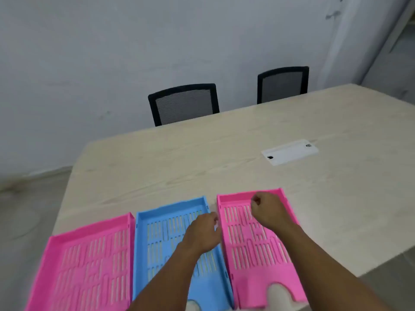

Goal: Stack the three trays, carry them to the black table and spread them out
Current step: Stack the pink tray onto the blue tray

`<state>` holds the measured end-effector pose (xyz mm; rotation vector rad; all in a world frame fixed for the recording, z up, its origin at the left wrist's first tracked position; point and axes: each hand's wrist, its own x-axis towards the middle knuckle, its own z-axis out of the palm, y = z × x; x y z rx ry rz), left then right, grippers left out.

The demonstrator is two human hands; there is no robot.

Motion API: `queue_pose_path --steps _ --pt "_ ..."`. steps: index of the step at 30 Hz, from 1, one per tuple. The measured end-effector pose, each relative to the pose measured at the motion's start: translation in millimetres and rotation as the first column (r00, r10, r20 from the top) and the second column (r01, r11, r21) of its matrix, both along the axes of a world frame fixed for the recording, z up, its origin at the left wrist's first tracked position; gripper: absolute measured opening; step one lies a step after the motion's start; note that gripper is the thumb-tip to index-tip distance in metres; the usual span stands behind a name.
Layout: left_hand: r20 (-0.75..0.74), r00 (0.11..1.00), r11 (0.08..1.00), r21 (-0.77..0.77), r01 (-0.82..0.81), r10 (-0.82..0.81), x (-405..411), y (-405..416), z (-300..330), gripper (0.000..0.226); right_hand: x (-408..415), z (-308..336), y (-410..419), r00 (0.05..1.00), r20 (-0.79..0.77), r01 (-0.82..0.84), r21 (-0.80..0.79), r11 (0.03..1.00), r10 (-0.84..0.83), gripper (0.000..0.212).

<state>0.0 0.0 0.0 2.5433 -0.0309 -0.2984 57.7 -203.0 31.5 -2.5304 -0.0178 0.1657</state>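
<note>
Our right hand (267, 211) hangs loosely curled over the far end of the right pink tray (258, 245), gripping nothing that we can see; our left hand (203, 232), fingers bent and apparently empty, sits at the gap between that tray and the blue tray (166, 239); the left pink tray (87, 261) lies just beside, all on the pale desk (224, 153); we should probably grip both long rims, lift level, then nest squarely.

Left pink tray (85, 261) + blue tray (161, 223) cut off at bottom edge. Left hand (203, 234) covers blue tray's right wall; whole pic motion-blurred.
</note>
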Motion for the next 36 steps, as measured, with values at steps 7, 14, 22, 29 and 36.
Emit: queue_pose_path --steps 7,14,22,29,36 --pt "-0.168 0.985 0.999 -0.025 0.031 -0.035 -12.0 -27.6 -41.2 0.058 -43.6 -62.6 -59.7 0.960 -0.019 0.274 -0.161 0.948 -0.281 0.044" --pt "-0.213 0.977 0.994 -0.100 -0.031 0.009 -4.7 -40.6 -47.6 0.064 -60.1 -87.6 -89.2 0.908 -0.083 0.395 -0.156 0.905 -0.411 0.052" --pt "-0.181 0.981 0.991 -0.099 -0.094 0.075 -4.0 -45.4 -53.6 0.068 -43.7 -79.0 -98.5 0.886 -0.006 0.461 -0.089 0.883 -0.464 0.035" --pt "0.001 0.969 0.918 -0.322 -0.232 0.246 7.3 -46.2 -35.1 0.064 -15.4 -51.8 -97.4 0.901 0.142 0.423 -0.083 0.902 -0.410 0.032" --pt "0.110 0.909 0.868 -0.363 -0.339 0.402 -4.4 3.5 -14.8 0.057 -4.9 -45.9 -43.9 0.926 0.145 0.348 0.022 0.937 -0.348 0.032"
